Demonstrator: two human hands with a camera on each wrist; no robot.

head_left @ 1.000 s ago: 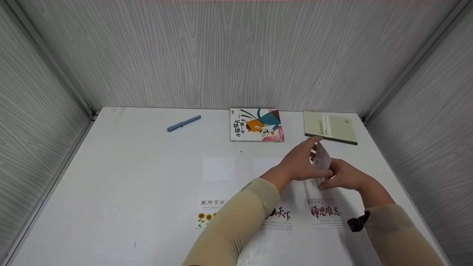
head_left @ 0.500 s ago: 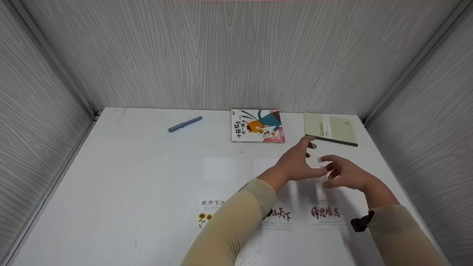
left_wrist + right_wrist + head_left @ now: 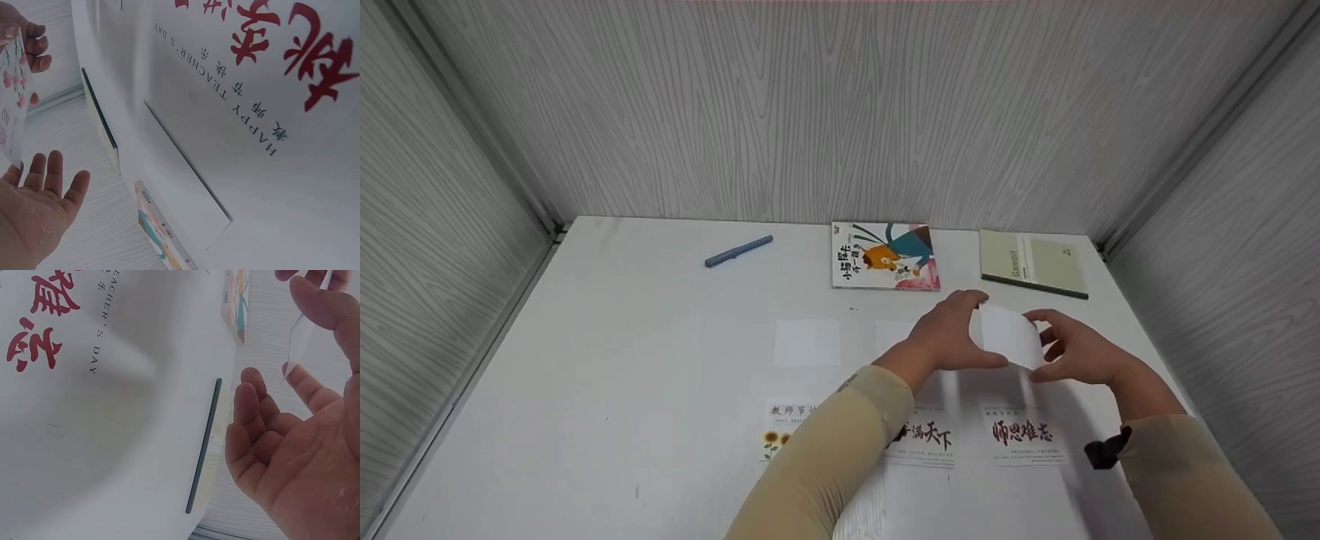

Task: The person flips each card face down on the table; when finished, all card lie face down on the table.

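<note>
Both hands hold one small white card (image 3: 1011,339) a little above the white table (image 3: 645,390), right of centre. My left hand (image 3: 952,334) spans the card's left edge between thumb and forefinger; its other fingers (image 3: 53,174) are straight. My right hand (image 3: 1080,352) pinches the right edge between thumb (image 3: 332,315) and forefinger. The card's blank side faces up in the head view. The left wrist view shows pink print on the card's (image 3: 12,107) underside. In the right wrist view the card (image 3: 298,337) is seen edge-on.
A blue pen (image 3: 739,250), a picture book (image 3: 885,255) and a green notebook (image 3: 1033,264) lie along the back. Two blank cards (image 3: 807,342) lie mid-table, and three printed cards (image 3: 1024,439) lie nearer me. Grey panel walls close in three sides.
The card stood upright between the hands, then edge-on; now it is turned nearly flat with its blank side up. Both hands have shifted slightly apart.
</note>
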